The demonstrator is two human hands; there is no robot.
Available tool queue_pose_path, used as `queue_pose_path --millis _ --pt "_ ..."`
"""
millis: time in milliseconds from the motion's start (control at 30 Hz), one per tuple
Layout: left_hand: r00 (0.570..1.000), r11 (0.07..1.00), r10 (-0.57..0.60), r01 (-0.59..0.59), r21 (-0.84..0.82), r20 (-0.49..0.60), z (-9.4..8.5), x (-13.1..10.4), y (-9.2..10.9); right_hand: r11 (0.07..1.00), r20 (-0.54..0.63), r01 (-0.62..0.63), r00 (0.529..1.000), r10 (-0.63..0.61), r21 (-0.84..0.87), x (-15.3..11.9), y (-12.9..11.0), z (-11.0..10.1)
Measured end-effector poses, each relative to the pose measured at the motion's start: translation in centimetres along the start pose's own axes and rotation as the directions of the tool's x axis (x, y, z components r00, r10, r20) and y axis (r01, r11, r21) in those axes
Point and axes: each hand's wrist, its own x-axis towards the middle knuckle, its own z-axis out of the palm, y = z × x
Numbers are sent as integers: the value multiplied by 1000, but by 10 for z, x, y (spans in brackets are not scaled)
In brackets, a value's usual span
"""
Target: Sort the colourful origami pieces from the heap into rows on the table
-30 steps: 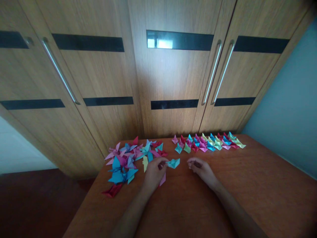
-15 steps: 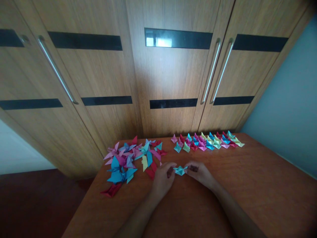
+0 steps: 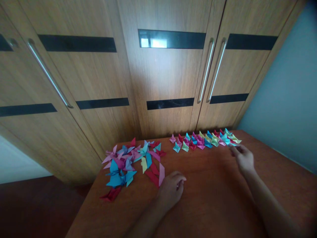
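Between the fingertips of my right hand (image 3: 242, 158) is a light-blue origami boat (image 3: 226, 140), held by one end at the right part of the rows of small folded paper boats (image 3: 200, 142). It overlaps the boats behind it, so I cannot tell whether it touches them. My left hand (image 3: 172, 186) rests on the table with its fingers curled in and nothing seen in them. Just left of it lie a pink folded paper strip (image 3: 161, 174) and red folded pieces (image 3: 152, 178), the near edge of a loose heap of colourful folded paper (image 3: 121, 178).
The brown wooden table (image 3: 208, 205) stands against a wooden wardrobe (image 3: 168, 76) with long metal handles (image 3: 206, 71). A blue wall (image 3: 284, 109) closes off the right side. A dark red folded piece (image 3: 110, 194) lies near the table's left edge.
My right hand has carried the light-blue boat from the middle of the table to the right end of the rows. My left hand has let go of it and drawn slightly nearer me.
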Motion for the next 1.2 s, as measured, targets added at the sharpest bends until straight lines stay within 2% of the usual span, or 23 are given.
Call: queue_pose_path --millis 100,167,233,300,433,567,833,1200 --pt "999 995 -7 2 99 50 1 -1 1 955 -98 -78 994 52 -287 36 39 -37" --pt "994 981 15 -37 191 112 1 -2 5 851 -120 -138 989 89 -506 52 60 -56" --pt "982 949 53 -106 296 182 2 -3 9 759 -123 -191 982 146 -623 63 74 -66" --pt "969 901 83 -173 398 233 3 -3 14 699 -114 -218 975 193 -681 69 81 -68" --pt "960 821 108 -232 521 259 6 -4 19 634 -68 -203 971 231 -746 76 78 -57" --pt "960 790 108 -240 564 257 8 -3 19 636 -28 -183 969 246 -750 82 69 -48" --pt "959 763 124 -257 593 255 11 -4 19 626 -32 -196 964 264 -755 86 63 -44" --pt "964 779 107 -234 582 244 13 -5 17 591 -8 -178 960 279 -787 84 60 -40"
